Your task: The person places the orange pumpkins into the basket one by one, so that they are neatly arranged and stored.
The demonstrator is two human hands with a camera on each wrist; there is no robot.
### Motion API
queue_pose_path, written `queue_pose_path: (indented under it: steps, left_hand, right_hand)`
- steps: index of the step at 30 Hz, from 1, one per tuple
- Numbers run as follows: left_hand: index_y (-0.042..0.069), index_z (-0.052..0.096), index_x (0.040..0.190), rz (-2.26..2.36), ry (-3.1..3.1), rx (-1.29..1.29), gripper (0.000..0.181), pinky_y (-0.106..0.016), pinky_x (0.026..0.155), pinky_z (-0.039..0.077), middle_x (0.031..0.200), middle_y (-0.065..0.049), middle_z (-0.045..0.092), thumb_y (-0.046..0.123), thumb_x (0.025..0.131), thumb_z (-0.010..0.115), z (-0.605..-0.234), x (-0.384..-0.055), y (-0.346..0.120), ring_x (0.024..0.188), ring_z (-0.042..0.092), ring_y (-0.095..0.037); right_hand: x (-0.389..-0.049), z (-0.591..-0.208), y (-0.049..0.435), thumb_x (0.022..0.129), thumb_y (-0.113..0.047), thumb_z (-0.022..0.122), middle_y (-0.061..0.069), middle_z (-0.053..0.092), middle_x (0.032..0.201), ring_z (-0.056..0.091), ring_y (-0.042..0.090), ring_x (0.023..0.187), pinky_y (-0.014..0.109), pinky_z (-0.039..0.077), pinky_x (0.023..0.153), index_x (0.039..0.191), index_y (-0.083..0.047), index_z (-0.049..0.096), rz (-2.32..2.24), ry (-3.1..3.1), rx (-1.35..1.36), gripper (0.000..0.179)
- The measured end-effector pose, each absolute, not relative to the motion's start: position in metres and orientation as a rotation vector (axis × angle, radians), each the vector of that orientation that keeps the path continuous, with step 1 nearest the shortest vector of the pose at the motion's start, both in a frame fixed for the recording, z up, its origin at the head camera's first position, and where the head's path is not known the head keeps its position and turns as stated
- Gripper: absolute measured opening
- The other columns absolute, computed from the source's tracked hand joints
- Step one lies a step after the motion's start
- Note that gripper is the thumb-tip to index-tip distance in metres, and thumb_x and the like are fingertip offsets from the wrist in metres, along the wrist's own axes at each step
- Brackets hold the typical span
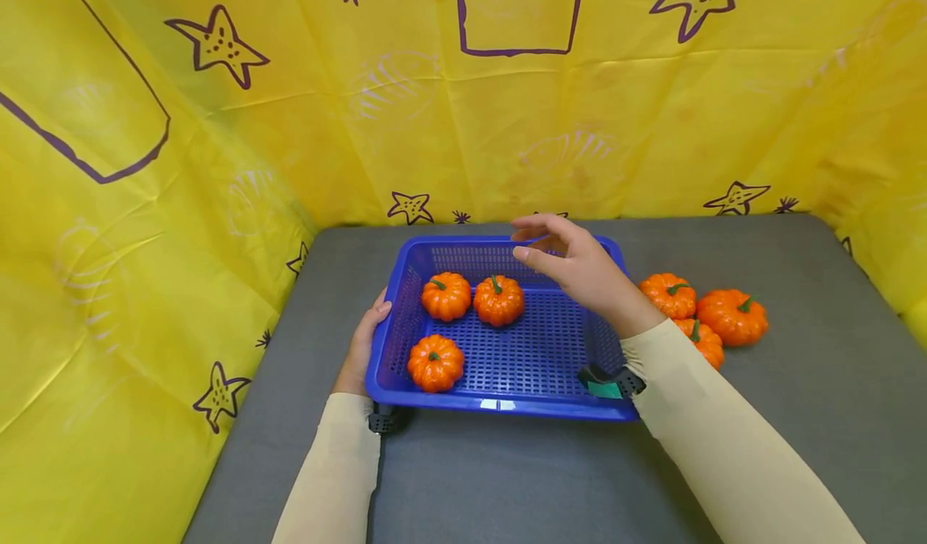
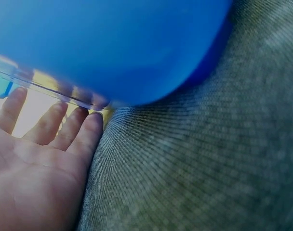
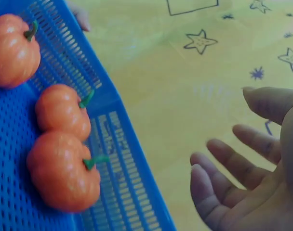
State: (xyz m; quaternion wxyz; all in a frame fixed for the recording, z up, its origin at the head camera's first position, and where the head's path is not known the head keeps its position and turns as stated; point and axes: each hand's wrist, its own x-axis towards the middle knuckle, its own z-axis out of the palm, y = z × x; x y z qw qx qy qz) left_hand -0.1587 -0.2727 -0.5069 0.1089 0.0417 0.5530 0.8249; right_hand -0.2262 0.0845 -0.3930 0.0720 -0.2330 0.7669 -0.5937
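Against the left side of a blue plastic basket (image 1: 500, 405) rests my left hand (image 1: 364, 347). Its fingers extend to the basket's outer side in the left wrist view, nearly straight. Over the basket's right half hovers my right hand (image 1: 572, 262), fingers relaxed and apart, holding nothing. Inside the basket are three small orange pumpkins with green stems: a back-left pumpkin (image 1: 446, 296), a back-middle pumpkin (image 1: 500, 302) and a front-left pumpkin (image 1: 435, 364). The right wrist view also shows them beside the right hand (image 3: 247, 168).
Right of the basket, three more pumpkins sit close together on the grey tabletop (image 1: 521, 480): a rear one (image 1: 666, 294), a right one (image 1: 731, 319) and a front one (image 1: 706, 344) partly behind the right forearm. Yellow patterned cloth (image 1: 492, 142) hangs around the table.
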Motion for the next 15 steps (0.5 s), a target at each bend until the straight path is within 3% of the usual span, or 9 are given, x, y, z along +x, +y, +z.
queue_pose_path:
  steps: [7,15]
  left_hand:
    - [0.031,0.028,0.174,2.416,1.634,0.105,0.063,-0.052,0.122,0.035,0.173,-0.006,0.035,0.035,0.112,0.036,-0.504,-0.157,-0.272,0.153,0.037,-0.039]
    - [0.032,0.026,0.174,2.417,1.636,0.112,0.063,-0.051,0.123,0.034,0.173,-0.005,0.034,0.034,0.111,0.035,-0.503,-0.157,-0.271,0.153,0.037,-0.039]
  right_hand:
    - [-0.223,-0.405,0.103,0.109,-0.027,0.07,0.006,0.063,0.142,0.061,0.028,0.122,0.05,0.053,0.098,0.151,-0.012,0.061,-1.784,2.373,-0.667,0.046]
    - [-0.218,-0.411,0.112,0.11,-0.022,0.069,0.014,0.064,0.137,0.064,0.029,0.114,0.043,0.055,0.093,0.15,-0.01,0.061,-1.807,2.381,-0.656,0.043]
